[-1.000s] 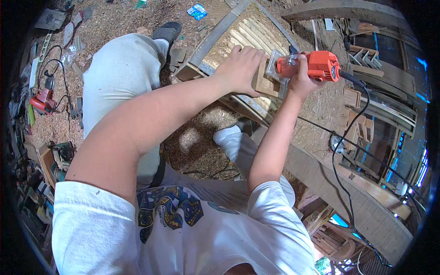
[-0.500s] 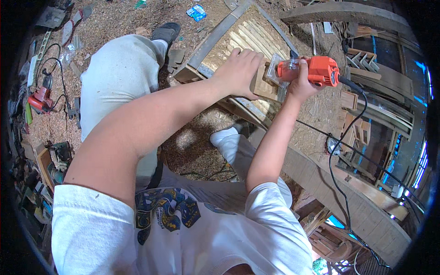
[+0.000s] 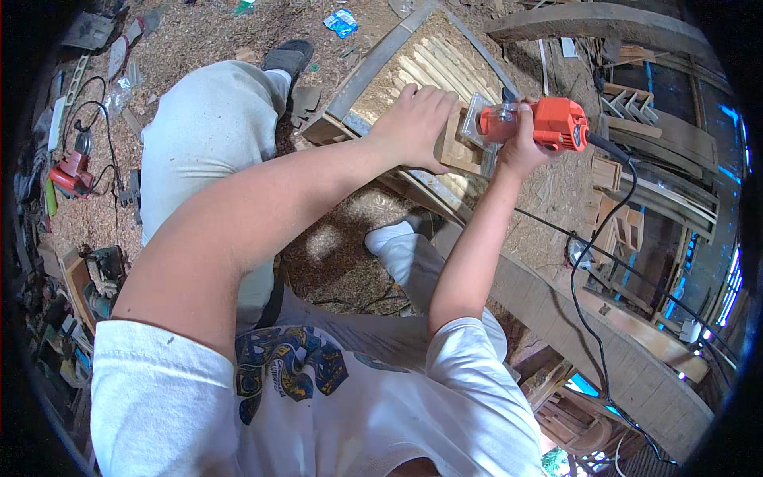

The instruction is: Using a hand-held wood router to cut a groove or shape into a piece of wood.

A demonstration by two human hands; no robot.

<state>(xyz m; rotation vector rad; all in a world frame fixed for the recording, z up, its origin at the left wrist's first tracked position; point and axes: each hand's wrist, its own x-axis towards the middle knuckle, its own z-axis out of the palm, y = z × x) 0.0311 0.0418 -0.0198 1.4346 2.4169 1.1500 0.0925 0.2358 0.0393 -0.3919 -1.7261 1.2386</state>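
My right hand [image 3: 520, 149] is wrapped round an orange trim router [image 3: 560, 123] with a clear plastic base. The router lies tilted on its side, its base against the right end of a small open wooden box or frame [image 3: 458, 151]. Steadying that wooden piece from the left is my left hand [image 3: 413, 123], thumb on the near side and fingers over the far side. Both rest on a wooden work stand [image 3: 342, 95] with grey-edged boards and pale wood strips [image 3: 445, 67] on top. The router's cutter is hidden from view.
A black power cord [image 3: 584, 262] runs from the router down the right side, past a long plank [image 3: 604, 342]. Wood pieces [image 3: 612, 215] are stacked at right. A red power tool [image 3: 73, 171] lies at far left. Shavings cover the ground [image 3: 207, 40].
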